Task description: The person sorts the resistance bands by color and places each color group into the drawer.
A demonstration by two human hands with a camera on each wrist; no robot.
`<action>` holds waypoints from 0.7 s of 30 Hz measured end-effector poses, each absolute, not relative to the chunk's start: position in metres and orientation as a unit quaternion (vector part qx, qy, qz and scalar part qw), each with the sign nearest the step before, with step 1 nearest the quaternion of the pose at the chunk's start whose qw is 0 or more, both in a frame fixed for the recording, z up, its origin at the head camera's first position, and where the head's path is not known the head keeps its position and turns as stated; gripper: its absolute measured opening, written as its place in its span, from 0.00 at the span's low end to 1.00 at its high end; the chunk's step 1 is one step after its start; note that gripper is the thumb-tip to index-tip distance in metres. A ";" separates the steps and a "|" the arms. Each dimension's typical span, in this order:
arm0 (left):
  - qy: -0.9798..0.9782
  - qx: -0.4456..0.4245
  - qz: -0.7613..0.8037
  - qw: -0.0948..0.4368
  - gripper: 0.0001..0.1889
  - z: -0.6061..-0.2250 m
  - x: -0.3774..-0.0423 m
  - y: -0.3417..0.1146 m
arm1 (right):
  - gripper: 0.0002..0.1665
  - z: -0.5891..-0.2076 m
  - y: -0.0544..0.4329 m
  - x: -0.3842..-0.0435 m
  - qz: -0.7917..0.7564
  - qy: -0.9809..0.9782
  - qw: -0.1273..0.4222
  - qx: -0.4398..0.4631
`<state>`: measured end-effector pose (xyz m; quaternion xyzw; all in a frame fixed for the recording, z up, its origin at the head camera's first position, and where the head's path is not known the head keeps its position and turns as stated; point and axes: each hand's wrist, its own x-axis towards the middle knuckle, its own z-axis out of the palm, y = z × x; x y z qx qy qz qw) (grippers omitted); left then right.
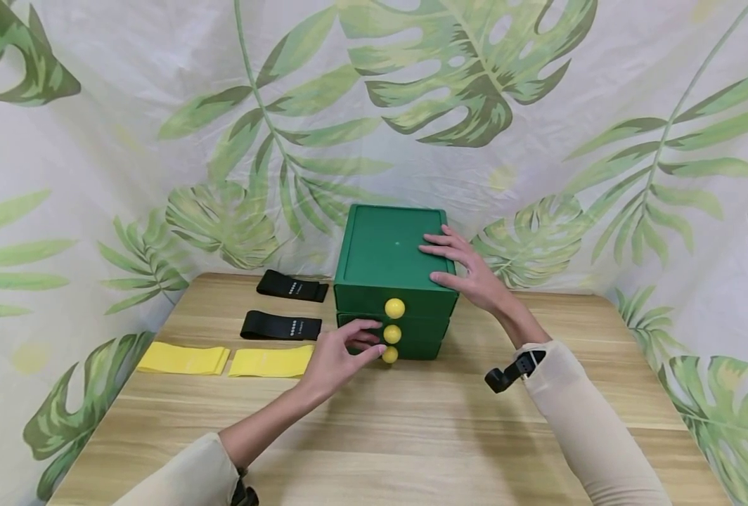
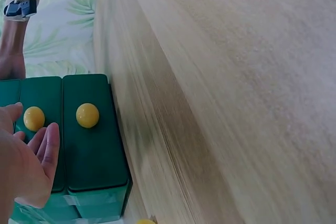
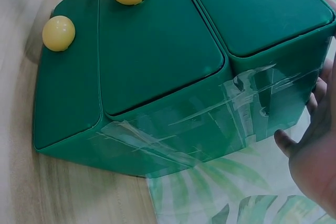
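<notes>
A green three-drawer box (image 1: 396,246) stands on the table, a round yellow knob on each drawer front. My left hand (image 1: 336,357) is at the middle knob (image 1: 392,334), thumb and fingers spread around its side. In the left wrist view, the fingers (image 2: 50,150) lie close to that knob (image 2: 34,118) with no clear grip on it. The bottom knob (image 2: 87,115) stands free of the hand. My right hand (image 1: 465,270) rests on the box's top right edge with its fingers spread. All three drawers look closed. Clear tape (image 3: 241,95) runs along the box's side.
Left of the box lie two black bands (image 1: 292,286), one behind the other. Two yellow bands, a left one (image 1: 184,358) and a right one (image 1: 271,361), lie nearer the front. A leaf-patterned sheet (image 1: 323,91) hangs behind the wooden table (image 1: 412,436).
</notes>
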<state>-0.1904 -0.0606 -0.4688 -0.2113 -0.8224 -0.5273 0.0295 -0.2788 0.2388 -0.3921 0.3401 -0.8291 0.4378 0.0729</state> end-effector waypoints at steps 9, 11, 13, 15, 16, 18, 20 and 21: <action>-0.819 -0.201 -0.537 0.015 0.18 -0.473 -0.192 -0.049 | 0.30 -0.393 0.238 -0.279 0.443 -0.826 0.076 0.340; -0.811 -0.193 -0.553 0.008 0.17 -0.473 -0.192 -0.047 | 0.30 -0.393 0.237 -0.280 0.444 -0.825 0.076 0.341; -0.803 -0.186 -0.567 0.004 0.16 -0.473 -0.193 -0.045 | 0.29 -0.393 0.237 -0.280 0.445 -0.824 0.077 0.341; -0.796 -0.182 -0.578 0.002 0.15 -0.473 -0.194 -0.043 | 0.29 -0.393 0.237 -0.279 0.447 -0.824 0.079 0.340; -0.794 -0.180 -0.581 0.002 0.14 -0.474 -0.195 -0.042 | 0.29 -0.393 0.237 -0.279 0.448 -0.823 0.080 0.340; -0.791 -0.177 -0.586 0.004 0.13 -0.474 -0.195 -0.041 | 0.29 -0.394 0.237 -0.279 0.450 -0.822 0.082 0.339; -0.790 -0.176 -0.587 0.008 0.12 -0.474 -0.196 -0.040 | 0.29 -0.395 0.236 -0.279 0.451 -0.822 0.084 0.338; -0.791 -0.177 -0.586 0.012 0.12 -0.474 -0.195 -0.040 | 0.29 -0.395 0.236 -0.279 0.452 -0.822 0.084 0.337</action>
